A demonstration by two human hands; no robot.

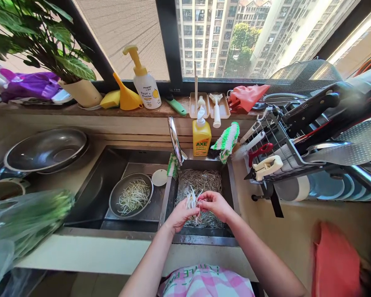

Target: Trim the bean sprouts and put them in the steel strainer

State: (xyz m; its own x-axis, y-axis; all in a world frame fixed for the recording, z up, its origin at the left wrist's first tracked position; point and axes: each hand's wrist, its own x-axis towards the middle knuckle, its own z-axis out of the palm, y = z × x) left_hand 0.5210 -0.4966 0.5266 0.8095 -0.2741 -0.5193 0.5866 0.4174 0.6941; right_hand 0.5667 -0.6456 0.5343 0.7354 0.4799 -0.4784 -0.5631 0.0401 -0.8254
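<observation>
My left hand (183,213) is closed round a small bunch of white bean sprouts (191,199) over the right sink basin. At its right edge, the fingers of my right hand (215,205) pinch the strands; the exact piece between them is too small to make out. Beneath both hands, a mass of thin sprouts (204,181) fills the right basin (231,185). In the left basin (89,185) a round metal bowl (113,202) holds a heap of pale sprouts (134,197). A small white round dish (159,177) sits beside that bowl.
The faucet (174,140) rises behind the divider, near a yellow soap bottle (201,138) and a green-and-white cloth (228,142). Right stands a rack (275,144) with knives and utensils. Left are a wok (46,150) and bagged greens (34,222). A foam bottle (146,88) stands on the sill.
</observation>
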